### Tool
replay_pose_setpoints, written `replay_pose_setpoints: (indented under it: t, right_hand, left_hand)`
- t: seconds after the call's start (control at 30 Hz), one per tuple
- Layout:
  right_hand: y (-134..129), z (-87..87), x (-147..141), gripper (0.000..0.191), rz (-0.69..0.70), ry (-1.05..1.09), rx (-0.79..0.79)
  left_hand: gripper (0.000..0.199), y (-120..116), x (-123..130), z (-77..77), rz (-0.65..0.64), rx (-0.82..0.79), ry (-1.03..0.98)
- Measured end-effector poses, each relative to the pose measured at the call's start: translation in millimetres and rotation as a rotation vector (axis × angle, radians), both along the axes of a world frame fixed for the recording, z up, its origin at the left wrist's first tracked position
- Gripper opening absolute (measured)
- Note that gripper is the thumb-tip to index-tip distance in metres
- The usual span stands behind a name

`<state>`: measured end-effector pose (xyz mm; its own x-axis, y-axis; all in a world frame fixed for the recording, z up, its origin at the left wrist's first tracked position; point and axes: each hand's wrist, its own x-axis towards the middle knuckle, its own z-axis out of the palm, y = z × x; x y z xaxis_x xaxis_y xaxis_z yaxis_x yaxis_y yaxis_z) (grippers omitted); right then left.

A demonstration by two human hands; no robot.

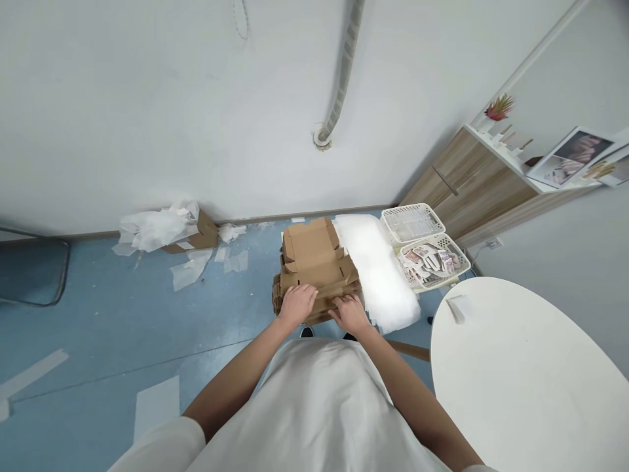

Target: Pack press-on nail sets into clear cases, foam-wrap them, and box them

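Note:
A stack of brown flattened cardboard boxes [314, 246] lies in front of me, with slots and flaps showing on the top one. My left hand [299, 305] is closed on the near left part of the top cardboard, its fingers pointing to the right. On the near right part my right hand [350, 313] grips the same cardboard with bent fingers. A near panel of it appears folded up between the hands. My palms hide part of the near edge.
A white padded sheet stack [376, 269] adjoins the cardboard. Beyond it are a white basket [413, 223] and another basket [462, 267] holding printed packets. A round white table [525, 367] stands at right. Crumpled wrapping [157, 226] covers a carton [204, 233] at left.

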<state>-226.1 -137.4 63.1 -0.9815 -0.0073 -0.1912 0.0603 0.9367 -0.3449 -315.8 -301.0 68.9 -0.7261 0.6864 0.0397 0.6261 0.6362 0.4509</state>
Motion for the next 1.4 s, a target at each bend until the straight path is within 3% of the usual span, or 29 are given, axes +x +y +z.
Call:
replay_pose_setpoints:
  t: [0.1,0.17,0.23,0.33,0.43,0.6,0.67,0.7,0.77,0.87,0.93,1.03,1.13,1.2,1.3,1.4]
  right_hand:
    - [10.6,2.5,0.4,0.048,-0.130,0.038,-0.278]
    - [20.9,13.2,1.7,0.063,-0.315,0.117,-0.518]
    - [31.0,29.2,3.0,0.070,-0.526,0.228,-0.650]
    - [41.6,54.8,3.7,0.078,-0.605,0.243,-0.597]
    - [47.0,71.6,3.1,0.066,-0.619,0.179,-0.465]
    - [64.9,74.5,11.2,0.045,-0.724,0.172,-0.118]
    - [79.4,71.5,23.5,0.044,-0.799,0.216,-0.112]
    - [87.7,70.0,32.4,0.044,-0.846,0.261,-0.148]
    - [104.5,68.0,55.4,0.043,-0.942,0.389,-0.251]
    - [126.7,68.0,99.8,0.041,-1.051,0.570,-0.372]
    - [138.5,69.3,132.6,0.040,-1.127,0.650,-0.414]
    - [152.3,70.0,182.0,0.039,-1.250,0.764,-0.452]
    - [161.9,64.9,229.1,0.040,-1.365,0.864,-0.472]
    - [165.6,57.7,258.9,0.040,-1.451,0.913,-0.471]
    - [167.2,43.5,301.6,0.041,-1.590,0.955,-0.465]
    - [164.9,29.6,341.2,0.044,-1.708,0.901,-0.495]
  left_hand:
    - [0.025,-1.6,0.3,7.0,0.040,0.085,0.076]
    - [0.022,-0.6,3.0,8.8,0.028,0.154,0.118]
    - [0.021,2.1,8.0,8.4,0.000,0.223,0.161]
    - [0.019,9.1,18.4,5.6,-0.040,0.297,0.227]
    - [0.018,19.0,28.3,3.1,-0.108,0.311,0.259]
    - [0.021,44.2,40.0,6.1,-0.236,0.298,0.237]
    - [0.020,57.0,44.8,10.4,-0.259,0.307,0.233]
    - [0.023,63.6,47.4,13.0,-0.254,0.324,0.238]
    - [0.050,76.7,52.4,18.5,-0.199,0.379,0.246]
    - [0.091,97.0,58.9,26.3,-0.007,0.463,0.182]
    - [0.101,112.2,63.9,29.8,0.107,0.519,0.053]
    - [0.093,138.7,78.9,30.4,0.121,0.632,-0.343]
    - [0.073,168.3,108.3,26.6,0.009,0.612,-0.824]
    - [0.061,188.5,133.3,23.2,-0.097,0.559,-0.986]
    - [0.040,217.9,168.7,17.9,-0.273,0.494,-0.985]
    - [0.025,244.9,193.6,12.0,-0.413,0.368,-0.786]
